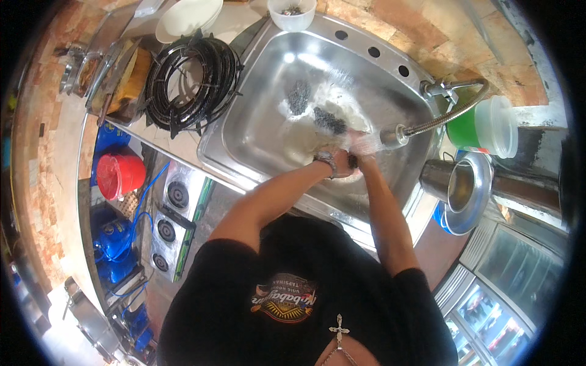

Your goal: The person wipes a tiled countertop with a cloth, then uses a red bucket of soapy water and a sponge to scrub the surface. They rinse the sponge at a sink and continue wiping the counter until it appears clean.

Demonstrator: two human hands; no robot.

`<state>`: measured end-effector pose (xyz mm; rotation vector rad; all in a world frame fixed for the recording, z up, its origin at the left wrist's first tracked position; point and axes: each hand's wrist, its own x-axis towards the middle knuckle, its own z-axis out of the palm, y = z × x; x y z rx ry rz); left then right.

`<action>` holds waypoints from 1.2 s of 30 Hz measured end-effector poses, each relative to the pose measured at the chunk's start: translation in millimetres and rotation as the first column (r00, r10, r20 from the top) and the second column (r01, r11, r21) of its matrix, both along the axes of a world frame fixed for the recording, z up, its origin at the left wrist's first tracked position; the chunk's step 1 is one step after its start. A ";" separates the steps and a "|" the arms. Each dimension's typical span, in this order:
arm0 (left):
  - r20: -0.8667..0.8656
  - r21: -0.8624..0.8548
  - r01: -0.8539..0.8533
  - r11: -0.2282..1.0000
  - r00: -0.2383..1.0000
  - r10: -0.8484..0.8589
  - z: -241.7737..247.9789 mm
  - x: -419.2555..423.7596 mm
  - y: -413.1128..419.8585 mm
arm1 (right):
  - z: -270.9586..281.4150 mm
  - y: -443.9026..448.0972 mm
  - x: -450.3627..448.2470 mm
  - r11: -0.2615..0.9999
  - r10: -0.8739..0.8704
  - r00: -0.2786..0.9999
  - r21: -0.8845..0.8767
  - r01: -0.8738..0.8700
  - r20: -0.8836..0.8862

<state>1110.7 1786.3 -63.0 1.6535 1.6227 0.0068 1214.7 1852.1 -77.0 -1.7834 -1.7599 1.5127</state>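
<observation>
Both of my hands are low in the stainless-steel sink (pixel 256 105), close together under water from the spray head (pixel 393 137) of a flexible metal hose. My left hand (pixel 341 164), with a bracelet at its wrist, is nearest a small dark object (pixel 352 161) between the hands; its grip cannot be made out. My right hand (pixel 361 142) is blurred by the spray, so its fingers are unclear. Just beyond them a dark scouring pad (pixel 328 121) lies in foamy water, and a grey mesh scourer (pixel 299 97) rests on the basin floor further up.
Black round burner grates (pixel 192 87) are stacked left of the sink, near white bowls (pixel 187 18). A translucent bowl (pixel 292 13) stands on the sink's back rim. At the right are a green-and-clear plastic container (pixel 485 126) and a metal pot (pixel 460 187).
</observation>
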 end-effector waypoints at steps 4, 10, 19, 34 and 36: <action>0.476 -0.287 -0.419 0.861 0.718 0.508 24.0 4.6 20.8 | 20.4 -0.2 45.6 0.934 -0.354 0.875 -0.168 0.315 -0.331; 0.708 -0.552 -0.584 0.596 0.050 0.705 16.0 39.4 60.5 | 39.2 -5.2 49.3 0.964 -0.184 0.847 0.075 0.254 -0.499; 0.702 -0.712 -0.428 0.557 -0.400 0.589 12.9 13.5 43.1 | 54.7 -8.4 46.1 0.797 -0.062 0.987 0.603 -0.042 0.150; 0.671 0.024 -0.502 0.865 0.649 0.358 24.2 9.6 39.7 | 129.1 217.5 134.7 0.595 -0.457 0.664 0.351 0.723 -0.592; 0.695 -0.087 -0.559 0.825 0.560 0.452 16.2 3.2 34.4 | 143.2 227.5 134.4 0.534 -0.367 0.712 0.491 0.688 -0.599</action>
